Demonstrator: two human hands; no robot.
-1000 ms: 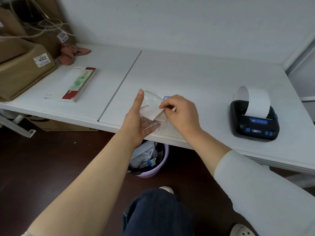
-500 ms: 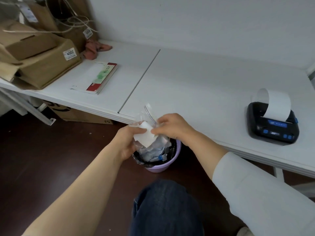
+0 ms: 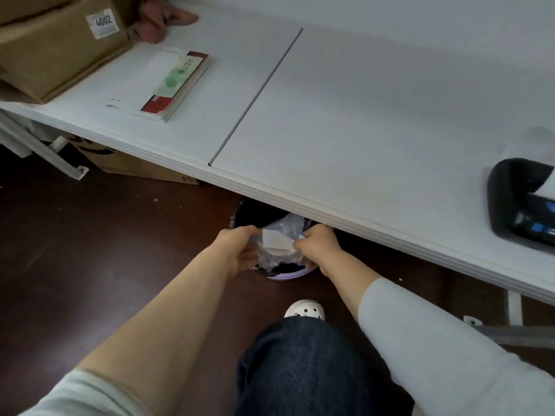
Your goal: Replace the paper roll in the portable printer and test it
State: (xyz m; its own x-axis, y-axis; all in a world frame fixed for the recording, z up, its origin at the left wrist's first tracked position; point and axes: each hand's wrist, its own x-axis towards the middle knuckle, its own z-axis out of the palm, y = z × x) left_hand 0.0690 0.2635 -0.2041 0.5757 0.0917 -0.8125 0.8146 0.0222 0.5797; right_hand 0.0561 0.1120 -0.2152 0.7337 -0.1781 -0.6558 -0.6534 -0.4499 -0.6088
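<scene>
A clear plastic bag with a white paper slip is held between both hands, low over a lilac waste bin lined in black under the table's front edge. My left hand grips the bag's left side and my right hand pinches its right side. The black portable printer with blue buttons sits on the white table at the far right, cut by the frame edge, with white paper coming out of its top.
A red-and-green booklet on loose sheets lies on the left table half. Cardboard boxes and a pink cloth sit at the back left. Another box stands under the table. My knee and white shoe are below the bin.
Both hands have carried the bag and slip from the table's front edge down over the waste bin. My view has tilted down and left, so the printer now sits at the right edge.
</scene>
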